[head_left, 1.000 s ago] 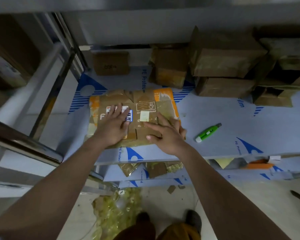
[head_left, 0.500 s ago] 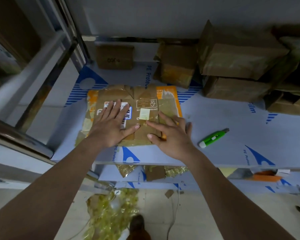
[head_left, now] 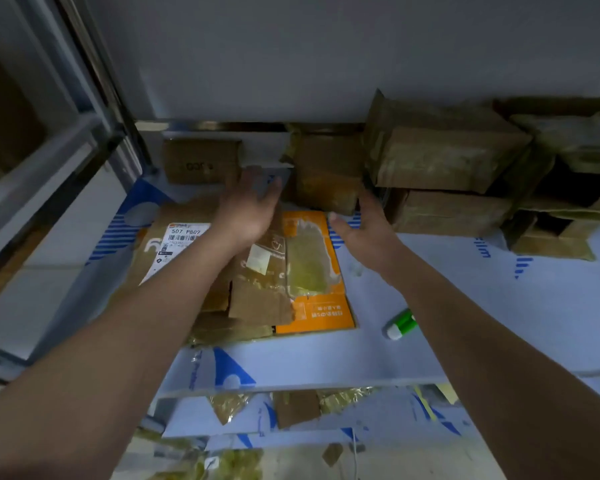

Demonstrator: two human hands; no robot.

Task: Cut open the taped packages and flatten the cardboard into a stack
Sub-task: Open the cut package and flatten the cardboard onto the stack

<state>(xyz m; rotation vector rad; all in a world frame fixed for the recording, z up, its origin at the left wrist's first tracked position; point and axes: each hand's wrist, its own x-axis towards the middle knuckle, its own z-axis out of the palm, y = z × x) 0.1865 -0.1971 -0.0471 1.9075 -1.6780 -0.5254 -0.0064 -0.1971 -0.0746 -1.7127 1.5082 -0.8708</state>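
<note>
Reached both hands, left hand (head_left: 248,206) and right hand (head_left: 361,226), fingers spread and empty, toward taped package (head_left: 326,178) behind flattened cardboard (head_left: 257,271) on table (head_left: 465,306). Next: grasping it, fetching cutter (head_left: 400,323).

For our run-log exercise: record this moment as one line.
left hand open, reaching | right hand open, reaching | flattened cardboard on table | cutter idle

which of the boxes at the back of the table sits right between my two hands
The small taped box by the wall, between the left hand and right hand. The printed box lies left; the stacked boxes right.
</note>
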